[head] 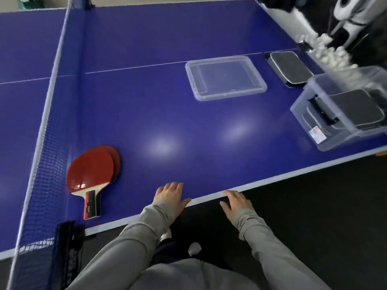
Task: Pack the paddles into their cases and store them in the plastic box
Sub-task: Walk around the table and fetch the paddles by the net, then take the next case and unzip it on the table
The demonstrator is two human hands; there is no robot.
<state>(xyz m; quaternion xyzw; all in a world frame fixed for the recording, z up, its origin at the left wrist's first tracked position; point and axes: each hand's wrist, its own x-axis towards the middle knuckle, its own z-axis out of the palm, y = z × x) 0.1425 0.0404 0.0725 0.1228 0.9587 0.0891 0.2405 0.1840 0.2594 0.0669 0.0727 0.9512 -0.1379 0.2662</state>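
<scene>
Two red paddles (92,169) lie stacked on the blue table (167,114) beside the net, handles toward me. A clear plastic box (345,114) stands at the right edge with black cases (347,110) inside it. Its clear lid (225,77) lies flat mid-table. Another black case (290,68) rests beyond the box. My left hand (170,195) lies flat on the table's near edge, fingers straight. My right hand (236,203) rests on the white edge line, fingers relaxed. Both hands hold nothing.
The net (48,130) runs along the left with its clamp (69,233) at the near corner. White balls (328,51) pile up past the table's far right side, next to a white machine (354,13). Dark floor lies below the table edge.
</scene>
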